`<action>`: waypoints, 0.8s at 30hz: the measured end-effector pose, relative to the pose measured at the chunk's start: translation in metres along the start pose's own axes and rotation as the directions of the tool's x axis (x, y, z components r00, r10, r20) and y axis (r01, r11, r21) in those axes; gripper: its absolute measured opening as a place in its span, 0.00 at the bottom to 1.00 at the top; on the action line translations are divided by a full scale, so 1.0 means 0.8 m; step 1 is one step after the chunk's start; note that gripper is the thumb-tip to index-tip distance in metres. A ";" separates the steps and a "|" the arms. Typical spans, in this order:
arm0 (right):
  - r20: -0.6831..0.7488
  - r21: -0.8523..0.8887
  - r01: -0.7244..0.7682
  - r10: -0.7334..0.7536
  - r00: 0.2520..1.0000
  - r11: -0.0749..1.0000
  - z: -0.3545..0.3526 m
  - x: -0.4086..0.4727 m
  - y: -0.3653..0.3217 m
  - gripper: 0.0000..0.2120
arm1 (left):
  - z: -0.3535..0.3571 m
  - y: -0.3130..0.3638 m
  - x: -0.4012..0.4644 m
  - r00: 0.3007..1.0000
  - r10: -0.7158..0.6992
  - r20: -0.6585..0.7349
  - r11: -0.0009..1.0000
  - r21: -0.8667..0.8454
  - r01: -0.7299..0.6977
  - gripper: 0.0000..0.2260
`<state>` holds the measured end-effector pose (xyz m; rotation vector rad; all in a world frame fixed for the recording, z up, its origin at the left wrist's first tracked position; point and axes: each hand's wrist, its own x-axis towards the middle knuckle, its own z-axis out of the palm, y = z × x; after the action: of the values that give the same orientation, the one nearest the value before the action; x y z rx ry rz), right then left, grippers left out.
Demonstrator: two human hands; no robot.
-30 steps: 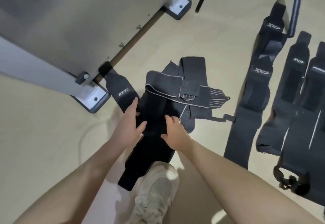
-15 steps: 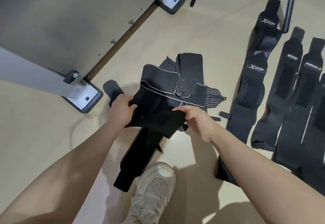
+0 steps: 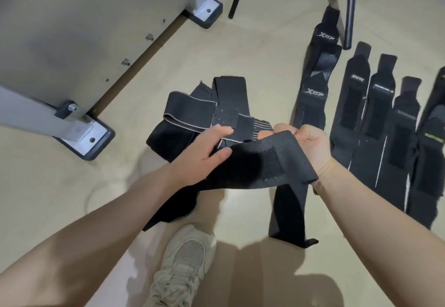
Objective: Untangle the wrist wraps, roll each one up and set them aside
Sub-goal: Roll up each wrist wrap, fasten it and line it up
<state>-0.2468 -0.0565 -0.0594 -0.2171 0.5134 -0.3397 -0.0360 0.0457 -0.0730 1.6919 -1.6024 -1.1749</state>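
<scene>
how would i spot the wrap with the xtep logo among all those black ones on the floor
Look at the row of flat black wraps on the tan floor, right of the person's hands. The one you want lies at the row's left end, nearest the tangled pile. It alone shows two white XTEP logos.

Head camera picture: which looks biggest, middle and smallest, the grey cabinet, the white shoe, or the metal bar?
1. Grey cabinet, biggest.
2. White shoe, though it is nearer the camera.
3. Metal bar, smallest, and partly cut off.
</scene>
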 end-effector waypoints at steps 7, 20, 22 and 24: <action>-0.438 0.109 0.387 -0.305 0.846 0.916 0.011 -0.067 -0.015 0.09 | 0.025 0.032 0.029 0.776 -0.205 0.596 0.926 -0.139 0.351 0.04; -0.695 -0.342 -0.101 -0.180 0.696 0.934 -0.092 -0.201 -0.045 0.12 | -0.017 0.121 0.070 0.826 -0.159 0.541 0.930 -0.199 0.310 0.12; -0.694 -0.440 -0.328 -0.085 0.715 0.836 -0.094 -0.213 -0.045 0.10 | -0.017 0.141 0.079 0.828 -0.134 0.544 0.942 -0.190 0.277 0.13; -0.727 -0.534 -0.590 0.027 0.686 0.605 -0.096 -0.222 -0.037 0.05 | -0.014 0.163 0.089 0.827 -0.119 0.550 0.952 -0.173 0.252 0.14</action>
<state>-0.4388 -0.0274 -0.0377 -0.8170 1.4051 0.2329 -0.0986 -0.0464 0.0261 1.4605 -1.5268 -1.9964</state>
